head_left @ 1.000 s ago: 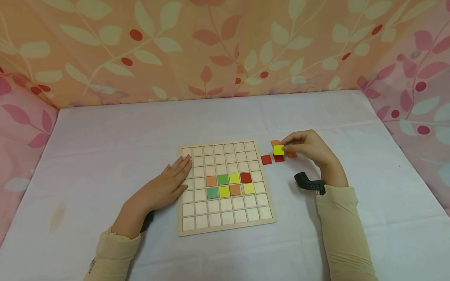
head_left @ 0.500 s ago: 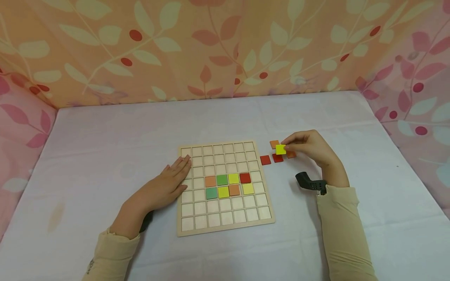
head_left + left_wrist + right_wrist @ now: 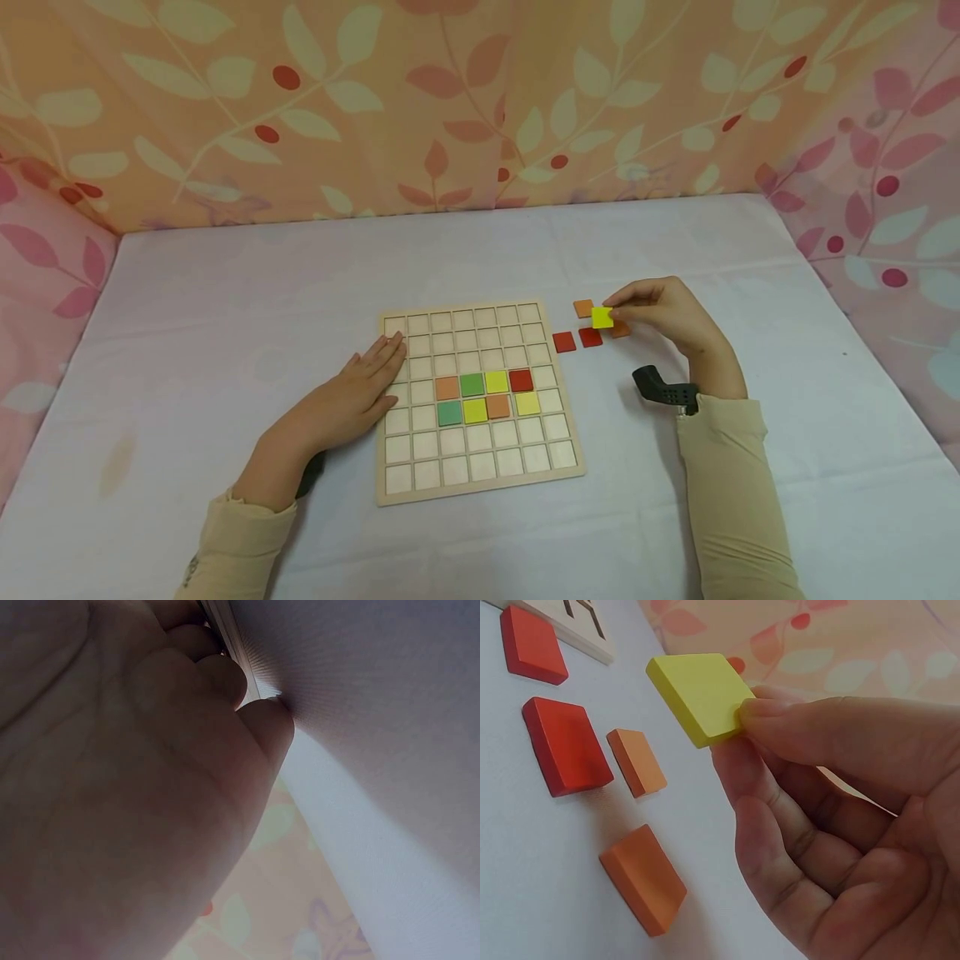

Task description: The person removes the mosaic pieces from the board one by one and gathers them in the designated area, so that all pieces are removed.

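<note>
My right hand [image 3: 663, 317] pinches a yellow square tile [image 3: 701, 697] between thumb and fingers, held above the loose tiles. Under and beside it on the cloth lie two red tiles [image 3: 566, 746] and two orange tiles [image 3: 645, 877]. My left hand [image 3: 352, 392] rests with straight fingers on the left edge of a wooden grid board [image 3: 480, 492]. In the left wrist view the palm [image 3: 112, 787] fills much of the picture, with the board's edge at its fingertips. Two rows of coloured tiles sit in the board's middle cells: orange, green, yellow and red above; teal, yellow, orange and pale yellow below.
A white cloth [image 3: 262, 275] covers the table. Floral curtains [image 3: 465, 108] stand along the back and both sides. A black wrist-camera mount [image 3: 660, 388] juts out beside the right wrist, and the loose tiles lie just right of the board.
The yellow tile in my right hand has shifted slightly right, showing more of the red tile below. My left hand stays in place on the board.
</note>
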`<control>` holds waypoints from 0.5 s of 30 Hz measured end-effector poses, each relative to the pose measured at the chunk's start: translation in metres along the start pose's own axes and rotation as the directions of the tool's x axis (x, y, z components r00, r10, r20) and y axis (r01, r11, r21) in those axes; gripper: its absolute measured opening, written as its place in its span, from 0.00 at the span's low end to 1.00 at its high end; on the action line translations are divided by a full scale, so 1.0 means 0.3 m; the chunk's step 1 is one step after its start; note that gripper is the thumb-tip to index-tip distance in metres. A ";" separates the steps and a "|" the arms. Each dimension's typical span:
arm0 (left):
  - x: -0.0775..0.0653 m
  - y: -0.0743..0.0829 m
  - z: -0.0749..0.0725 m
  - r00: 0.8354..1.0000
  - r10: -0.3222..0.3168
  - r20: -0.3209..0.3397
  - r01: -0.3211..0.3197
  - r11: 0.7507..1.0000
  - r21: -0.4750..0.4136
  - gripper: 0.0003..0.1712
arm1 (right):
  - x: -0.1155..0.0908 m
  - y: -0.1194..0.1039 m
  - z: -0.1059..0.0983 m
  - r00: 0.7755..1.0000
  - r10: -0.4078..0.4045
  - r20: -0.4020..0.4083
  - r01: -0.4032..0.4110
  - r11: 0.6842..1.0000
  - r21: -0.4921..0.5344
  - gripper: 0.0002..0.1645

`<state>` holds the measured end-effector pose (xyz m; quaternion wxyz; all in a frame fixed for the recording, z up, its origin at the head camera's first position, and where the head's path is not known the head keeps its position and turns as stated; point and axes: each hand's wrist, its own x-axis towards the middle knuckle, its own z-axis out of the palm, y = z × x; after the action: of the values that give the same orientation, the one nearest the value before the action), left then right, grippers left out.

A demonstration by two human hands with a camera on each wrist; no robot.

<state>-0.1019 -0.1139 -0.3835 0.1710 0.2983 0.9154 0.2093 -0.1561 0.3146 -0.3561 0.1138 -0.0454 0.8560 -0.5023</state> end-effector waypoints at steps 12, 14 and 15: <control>-0.002 0.001 -0.001 1.000 0.003 -0.002 -0.003 1.000 -0.001 0.37 | -0.003 0.011 -0.008 1.000 -0.017 -0.013 0.017 1.000 0.002 0.14; -0.003 0.001 -0.001 1.000 0.003 -0.003 -0.003 1.000 -0.001 0.37 | -0.004 0.014 -0.011 1.000 -0.022 -0.015 0.022 1.000 0.004 0.14; -0.003 0.001 -0.001 1.000 0.003 -0.002 -0.003 1.000 -0.002 0.37 | -0.004 0.015 -0.012 0.999 -0.027 -0.017 0.027 1.000 0.006 0.14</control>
<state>-0.1012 -0.1142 -0.3831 0.1699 0.2991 0.9150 0.2107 -0.1556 0.3201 -0.3582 0.0998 -0.0523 0.8546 -0.5070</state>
